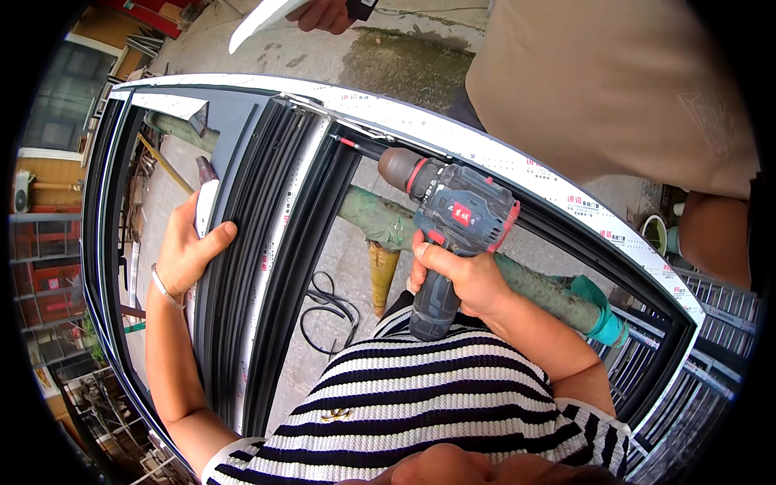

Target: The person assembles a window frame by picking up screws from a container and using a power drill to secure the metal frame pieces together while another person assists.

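My right hand (462,275) grips the handle of a dark grey cordless drill (453,222) with red trim. Its long bit (360,148) points up-left into the inner corner of a black aluminium window frame (279,242) covered with white protective film. My left hand (187,250) wraps around the left upright profile of that frame, thumb on the black ribbed face, with a bracelet on the wrist. The frame lies across green-painted trestle bars (380,218).
Another person in a beige shirt (614,89) stands close at the upper right, and a hand holding white paper (275,14) shows at the top. A coil of black cable (327,311) lies on the concrete floor below. Metal grilles (695,356) lie at the right.
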`<state>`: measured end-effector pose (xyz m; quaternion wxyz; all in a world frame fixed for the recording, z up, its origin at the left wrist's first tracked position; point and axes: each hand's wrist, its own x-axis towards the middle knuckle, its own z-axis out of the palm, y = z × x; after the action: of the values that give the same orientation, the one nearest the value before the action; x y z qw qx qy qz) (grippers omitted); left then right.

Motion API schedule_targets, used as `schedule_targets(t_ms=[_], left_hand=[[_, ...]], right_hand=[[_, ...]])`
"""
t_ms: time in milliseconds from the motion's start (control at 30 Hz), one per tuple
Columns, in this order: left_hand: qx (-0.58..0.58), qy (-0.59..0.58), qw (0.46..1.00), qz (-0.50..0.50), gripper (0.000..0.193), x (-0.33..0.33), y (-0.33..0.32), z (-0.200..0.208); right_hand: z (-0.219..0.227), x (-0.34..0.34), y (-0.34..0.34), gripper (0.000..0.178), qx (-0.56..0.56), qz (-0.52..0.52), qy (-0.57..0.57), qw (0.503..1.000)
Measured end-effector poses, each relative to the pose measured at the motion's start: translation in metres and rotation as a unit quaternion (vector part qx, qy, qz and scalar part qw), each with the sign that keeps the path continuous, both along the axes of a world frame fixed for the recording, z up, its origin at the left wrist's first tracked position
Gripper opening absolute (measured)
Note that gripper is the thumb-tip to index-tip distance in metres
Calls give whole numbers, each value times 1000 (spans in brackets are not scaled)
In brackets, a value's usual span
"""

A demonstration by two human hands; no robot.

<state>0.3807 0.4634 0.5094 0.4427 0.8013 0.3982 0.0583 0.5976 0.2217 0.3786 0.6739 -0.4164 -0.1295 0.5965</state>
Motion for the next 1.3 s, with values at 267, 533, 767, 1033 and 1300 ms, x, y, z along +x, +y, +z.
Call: schedule_targets(t_ms=[267, 533, 767, 1033, 1300], left_hand=[[18, 19, 1000, -3, 62, 0, 0, 3], [24, 7, 1000, -6, 62, -3, 1, 0], [29, 24, 999, -15, 61, -1, 1, 2], [33, 20, 999, -15, 60, -1, 1, 1], [31, 19, 999, -10, 63, -3, 2, -1]], right_hand=[[4, -2, 2, 17, 3, 2, -35, 999], [9, 0, 2, 19, -28, 3, 44, 999], [11, -4, 3, 18, -33, -9, 29, 999], [8, -4, 2, 18, -34, -7, 34, 999], [10, -5, 3, 17, -43, -7, 59, 997]])
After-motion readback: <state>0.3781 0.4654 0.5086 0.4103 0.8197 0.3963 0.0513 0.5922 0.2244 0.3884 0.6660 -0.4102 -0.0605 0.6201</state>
